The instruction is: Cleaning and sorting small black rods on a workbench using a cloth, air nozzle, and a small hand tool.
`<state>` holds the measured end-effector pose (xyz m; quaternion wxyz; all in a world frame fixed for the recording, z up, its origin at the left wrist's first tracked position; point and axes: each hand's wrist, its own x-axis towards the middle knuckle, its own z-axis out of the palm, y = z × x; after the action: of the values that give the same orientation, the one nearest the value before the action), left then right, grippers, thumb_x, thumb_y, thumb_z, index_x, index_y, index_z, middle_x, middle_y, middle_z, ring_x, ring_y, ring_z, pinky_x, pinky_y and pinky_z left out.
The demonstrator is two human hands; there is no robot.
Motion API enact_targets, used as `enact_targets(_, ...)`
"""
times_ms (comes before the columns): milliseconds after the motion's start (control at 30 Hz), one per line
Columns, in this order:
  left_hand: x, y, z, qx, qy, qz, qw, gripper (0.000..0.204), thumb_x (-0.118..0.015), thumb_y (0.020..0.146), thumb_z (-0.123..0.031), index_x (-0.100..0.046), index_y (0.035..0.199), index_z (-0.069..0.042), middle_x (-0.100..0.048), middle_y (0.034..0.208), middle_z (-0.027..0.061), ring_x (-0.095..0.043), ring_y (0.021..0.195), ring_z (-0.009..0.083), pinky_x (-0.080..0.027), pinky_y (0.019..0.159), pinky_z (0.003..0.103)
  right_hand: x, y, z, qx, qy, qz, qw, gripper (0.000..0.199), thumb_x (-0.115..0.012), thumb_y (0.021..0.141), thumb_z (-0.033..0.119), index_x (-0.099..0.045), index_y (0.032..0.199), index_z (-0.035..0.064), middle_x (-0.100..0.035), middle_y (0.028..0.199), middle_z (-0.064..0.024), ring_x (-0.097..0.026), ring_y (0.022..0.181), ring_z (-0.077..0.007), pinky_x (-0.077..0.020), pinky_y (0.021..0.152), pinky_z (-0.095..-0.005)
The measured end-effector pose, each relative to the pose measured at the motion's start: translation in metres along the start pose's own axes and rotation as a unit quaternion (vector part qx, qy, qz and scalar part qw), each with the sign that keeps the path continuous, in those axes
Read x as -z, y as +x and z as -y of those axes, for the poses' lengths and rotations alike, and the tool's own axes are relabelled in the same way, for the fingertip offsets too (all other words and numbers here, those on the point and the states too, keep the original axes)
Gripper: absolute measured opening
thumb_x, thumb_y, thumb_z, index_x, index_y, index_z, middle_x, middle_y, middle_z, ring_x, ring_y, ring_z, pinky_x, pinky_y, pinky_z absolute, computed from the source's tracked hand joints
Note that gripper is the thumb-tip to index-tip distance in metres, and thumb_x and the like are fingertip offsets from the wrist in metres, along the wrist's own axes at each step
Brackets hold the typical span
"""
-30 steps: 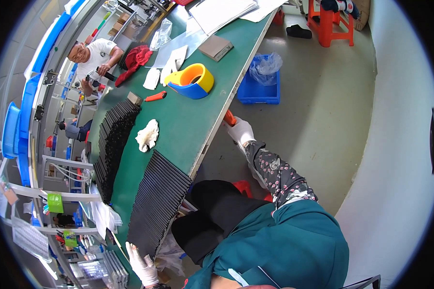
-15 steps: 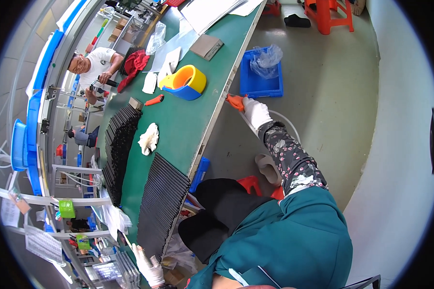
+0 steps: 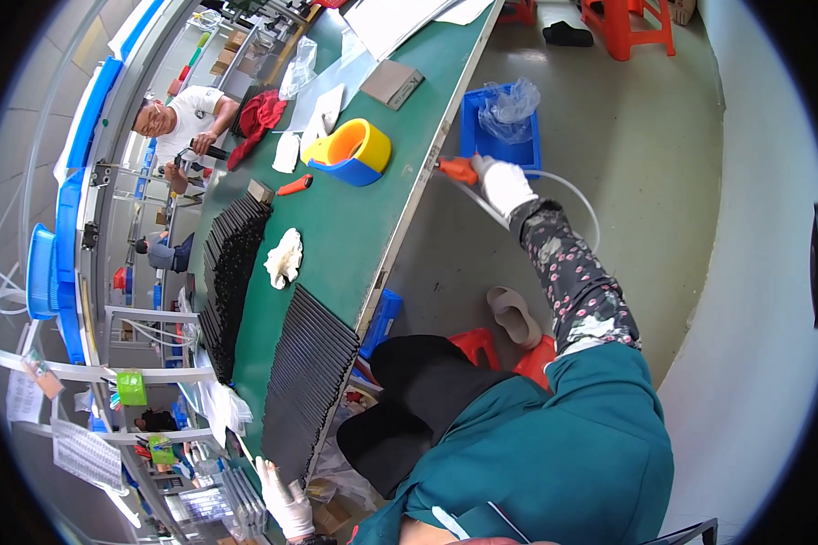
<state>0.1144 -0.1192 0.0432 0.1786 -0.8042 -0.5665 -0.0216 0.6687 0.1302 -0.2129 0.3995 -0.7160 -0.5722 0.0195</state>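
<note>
My right hand (image 3: 504, 184), in a white glove, is closed around an orange air gun (image 3: 458, 169) with a pale hose (image 3: 573, 184) curving behind it. The gun is just off the table's edge, above the floor. My left hand (image 3: 286, 505), also gloved in white, has its fingers stretched out beside the lower end of a flat row of thin black rods (image 3: 300, 372). Whether its fingertips touch the rods I cannot tell. Farther across the table lies a stacked pile of black rods (image 3: 232, 272). A crumpled white glove (image 3: 284, 259) rests between the two groups.
On the green table (image 3: 373, 213) are a yellow-and-blue tape roll (image 3: 359, 154), an orange-handled tool (image 3: 294, 185), a brown block (image 3: 393, 84) and a red cloth (image 3: 262, 115). A blue crate (image 3: 500, 150) stands on the floor. A co-worker (image 3: 189, 118) is across the table.
My right hand has moved slightly right and changed its angle, with the air gun still in it. The hose now bows out wider. My left hand is almost unmoved.
</note>
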Motion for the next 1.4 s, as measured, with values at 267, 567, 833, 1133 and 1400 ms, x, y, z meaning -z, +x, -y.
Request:
enact_targets(267,0.008,-0.002,-0.004,-0.006,0.007,0.005,1.0,0.055,-0.052,0.091,-0.009,-0.038,0.144,-0.006,-0.04,0.145,0.0261,-0.045,0.129,0.0441,-0.039,0.105,0.046,-0.026,-0.007,0.029,0.209,-0.077,0.066,0.973,0.012,-0.055,0.084,0.012,-0.056,0.095,0.0097,-0.06,0.081,-0.0075,-0.067,0.069,-0.0262,-0.0534,0.053,-0.0373)
enact_targets(567,-0.011,0.001,-0.019,-0.001,-0.033,-0.005,0.999,0.057,-0.055,0.086,-0.003,-0.041,0.141,-0.006,-0.042,0.143,0.0277,-0.051,0.123,0.0435,-0.043,0.102,0.045,0.0,-0.059,0.028,0.191,-0.02,-0.05,0.98,0.026,-0.062,0.076,0.014,-0.056,0.101,0.01,-0.058,0.085,-0.0076,-0.064,0.068,-0.0241,-0.0535,0.057,-0.0361)
enact_targets(833,-0.018,0.009,-0.02,-0.013,-0.047,-0.031,0.998,0.058,-0.056,0.088,-0.008,-0.039,0.143,-0.008,-0.043,0.142,0.0276,-0.049,0.124,0.0444,-0.041,0.102,0.047,0.071,-0.095,0.04,0.113,0.156,-0.109,0.975,0.024,-0.074,0.075,0.011,-0.064,0.096,0.0083,-0.063,0.085,-0.0074,-0.061,0.069,-0.0274,-0.0505,0.061,-0.0354)
enact_targets(1133,0.008,0.133,-0.128,-0.198,-0.372,-0.078,0.903,0.053,-0.067,0.083,-0.026,-0.054,0.128,0.0,-0.056,0.13,0.0235,-0.059,0.112,0.0399,-0.049,0.094,0.043,0.151,-0.118,0.075,0.062,0.346,0.073,0.933,0.026,-0.064,0.083,0.012,-0.05,0.103,0.0034,-0.055,0.082,-0.0094,-0.06,0.069,-0.0225,-0.0516,0.064,-0.0315)
enact_targets(1400,-0.015,0.157,-0.229,-0.183,-0.757,0.108,0.617,0.044,-0.073,0.083,-0.024,-0.052,0.115,-0.002,-0.038,0.142,0.0199,-0.055,0.106,0.0315,-0.045,0.094,0.04,0.164,-0.107,0.156,0.246,0.165,0.15,0.943,0.025,-0.074,0.068,0.016,-0.057,0.084,0.0079,-0.056,0.078,-0.0099,-0.056,0.071,-0.0283,-0.0434,0.063,-0.0403)
